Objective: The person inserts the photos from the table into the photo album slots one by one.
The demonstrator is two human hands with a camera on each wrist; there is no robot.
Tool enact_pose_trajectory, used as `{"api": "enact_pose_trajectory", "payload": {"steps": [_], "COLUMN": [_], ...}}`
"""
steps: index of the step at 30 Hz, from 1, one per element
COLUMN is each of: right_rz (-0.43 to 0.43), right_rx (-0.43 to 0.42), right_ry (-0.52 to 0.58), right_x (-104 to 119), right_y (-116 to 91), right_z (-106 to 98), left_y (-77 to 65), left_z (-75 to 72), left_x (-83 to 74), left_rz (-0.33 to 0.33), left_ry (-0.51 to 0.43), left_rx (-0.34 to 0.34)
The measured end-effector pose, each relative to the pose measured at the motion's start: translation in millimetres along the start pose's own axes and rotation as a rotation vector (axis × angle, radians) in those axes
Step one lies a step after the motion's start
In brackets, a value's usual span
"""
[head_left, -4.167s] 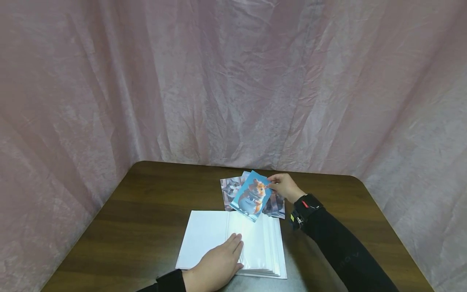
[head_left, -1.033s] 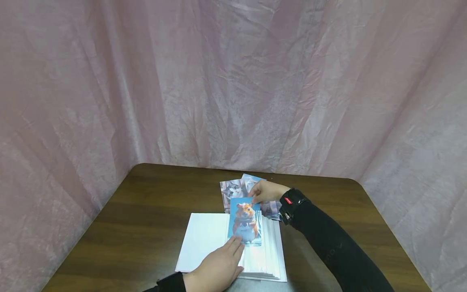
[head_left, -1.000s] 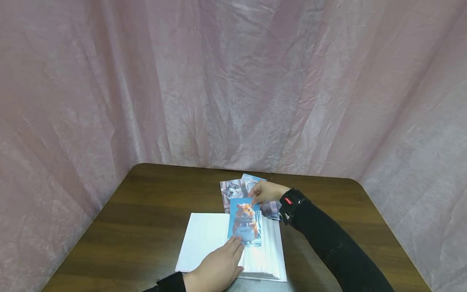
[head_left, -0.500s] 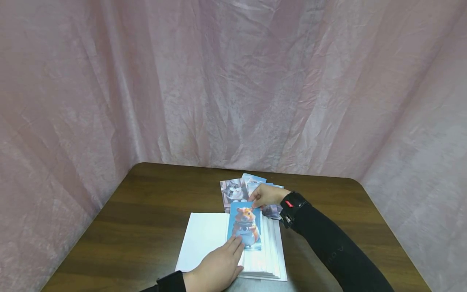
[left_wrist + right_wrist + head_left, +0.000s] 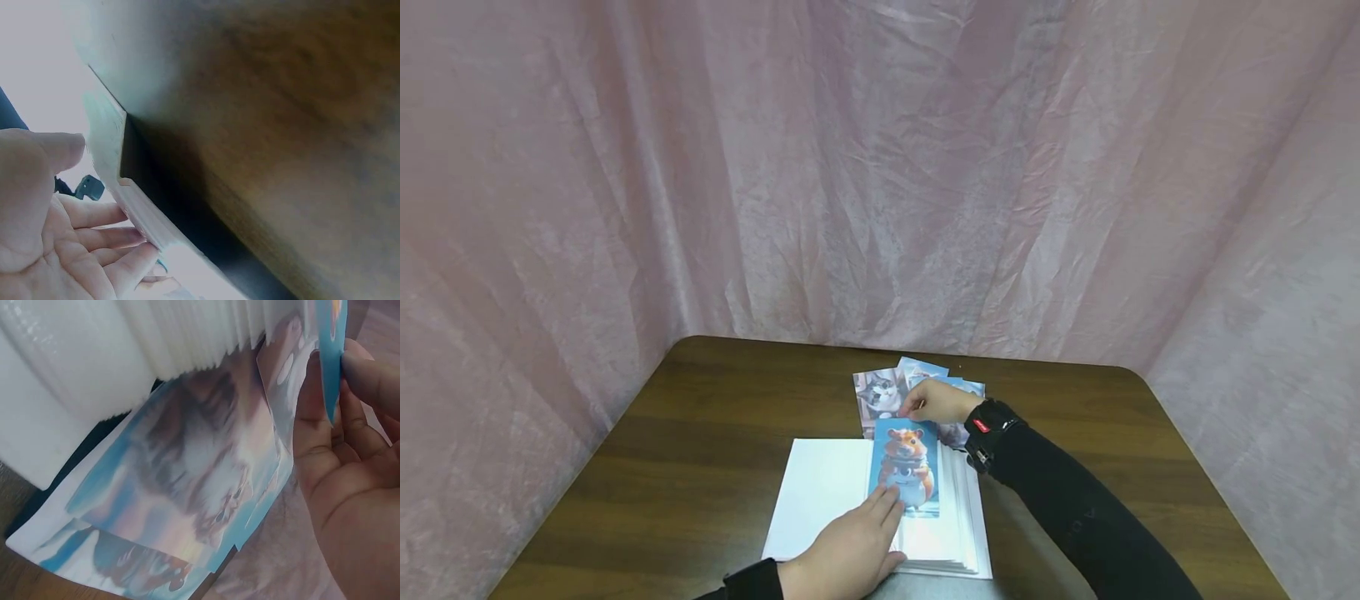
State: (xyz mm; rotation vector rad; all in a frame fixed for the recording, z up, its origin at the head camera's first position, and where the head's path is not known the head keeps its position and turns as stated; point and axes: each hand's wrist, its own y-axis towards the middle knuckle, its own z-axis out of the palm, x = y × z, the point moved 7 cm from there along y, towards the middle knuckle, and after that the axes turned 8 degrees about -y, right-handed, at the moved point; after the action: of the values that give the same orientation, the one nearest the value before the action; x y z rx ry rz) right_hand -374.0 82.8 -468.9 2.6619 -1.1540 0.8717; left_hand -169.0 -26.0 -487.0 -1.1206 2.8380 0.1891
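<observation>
An open white album (image 5: 823, 492) lies on the table, its clear-sleeved pages fanned at the right. Over its inner page is a blue picture card (image 5: 906, 467) showing a hamster, upright to me. My right hand (image 5: 942, 402) pinches the card's top edge between thumb and fingers, as the right wrist view shows of the card (image 5: 331, 356) too. My left hand (image 5: 850, 542) rests on the album with straight fingers, fingertips at the card's lower left corner. Whether the card's lower end is inside a sleeve, I cannot tell.
Several picture cards (image 5: 880, 393) with cats and other animals lie overlapping behind the album, partly under my right hand. In the right wrist view the cat card (image 5: 181, 469) lies close to the page edges. A pink curtain (image 5: 880, 167) hangs behind the brown table (image 5: 715, 417).
My right hand has brought the hamster card from above the pile down onto the album page and straightened it. Lately the card slid slightly toward me. The left hand has stayed nearly still.
</observation>
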Motion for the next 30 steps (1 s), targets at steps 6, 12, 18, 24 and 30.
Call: {"api": "enact_pose_trajectory", "payload": {"steps": [6, 12, 18, 24, 30], "right_rz": [0.001, 0.033, 0.046, 0.038, 0.036], "right_rx": [0.032, 0.052, 0.071, 0.105, 0.123], "right_ry": [0.038, 0.063, 0.086, 0.13, 0.118], "right_x": [0.8, -2.6, -3.2, -1.9, 1.4], "right_y": [2.8, 3.8, 4.1, 3.2, 3.9], "right_z": [4.9, 6.5, 5.7, 10.4, 15.7], "left_y": [-1.3, -1.4, -1.2, -1.5, -1.3], "left_z": [0.3, 1.1, 2.8, 2.7, 2.8], "left_x": [-0.9, 0.1, 2.5, 2.8, 3.4], "left_rz": [0.003, -0.008, -0.031, -0.014, 0.007], "left_ry": [-0.001, -0.031, -0.039, -0.027, -0.028], "left_rx": [0.0, 0.017, 0.033, 0.008, 0.004]}}
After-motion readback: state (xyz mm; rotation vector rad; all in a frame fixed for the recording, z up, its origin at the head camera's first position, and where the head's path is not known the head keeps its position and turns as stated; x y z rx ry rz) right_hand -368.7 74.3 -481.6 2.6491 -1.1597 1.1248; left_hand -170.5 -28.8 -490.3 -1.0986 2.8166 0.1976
